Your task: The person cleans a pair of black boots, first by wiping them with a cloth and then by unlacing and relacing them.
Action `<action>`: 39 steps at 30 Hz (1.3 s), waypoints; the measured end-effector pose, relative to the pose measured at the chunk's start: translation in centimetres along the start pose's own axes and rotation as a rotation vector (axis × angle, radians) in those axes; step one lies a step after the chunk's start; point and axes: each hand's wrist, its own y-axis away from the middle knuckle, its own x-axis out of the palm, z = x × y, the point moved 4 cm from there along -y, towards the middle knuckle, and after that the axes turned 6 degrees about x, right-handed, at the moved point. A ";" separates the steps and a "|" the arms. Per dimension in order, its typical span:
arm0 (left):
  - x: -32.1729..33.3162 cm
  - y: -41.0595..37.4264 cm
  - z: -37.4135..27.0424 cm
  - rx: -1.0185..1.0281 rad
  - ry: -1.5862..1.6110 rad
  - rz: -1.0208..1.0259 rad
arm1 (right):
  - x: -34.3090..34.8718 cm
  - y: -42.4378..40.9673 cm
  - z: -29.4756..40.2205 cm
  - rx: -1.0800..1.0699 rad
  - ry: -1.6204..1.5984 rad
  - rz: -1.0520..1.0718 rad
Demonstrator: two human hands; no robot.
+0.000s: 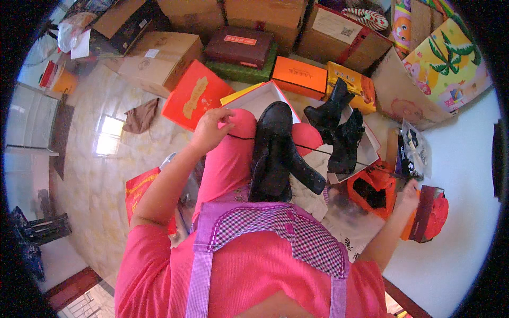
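A black leather shoe (274, 151) with a long strap (312, 179) lies across my lap between my knees, toe pointing away from me. A thin black cord (314, 148) runs from my left hand across both knees to my right side; where it meets the dark shoe I lose sight of it. My left hand (214, 128), at the left knee, has curled fingers on the cord's left end. Far out to the right, my right hand (407, 194) is closed on the other end. Beige cloth (312, 190) lies under the shoe's right side.
Black footwear (344, 139) rests in an open shoebox (370, 139) beyond my right knee. An orange-red bag (387, 198) and a small box with red contents (435, 214) are near my right hand. Boxes (197, 95) line the far side. Brown cloth (142, 115) lies on the floor.
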 end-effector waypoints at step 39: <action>-0.9 1.4 -4.7 -0.533 0.975 -0.036 | 16.3 16.4 -42.2 -0.222 2.110 1.024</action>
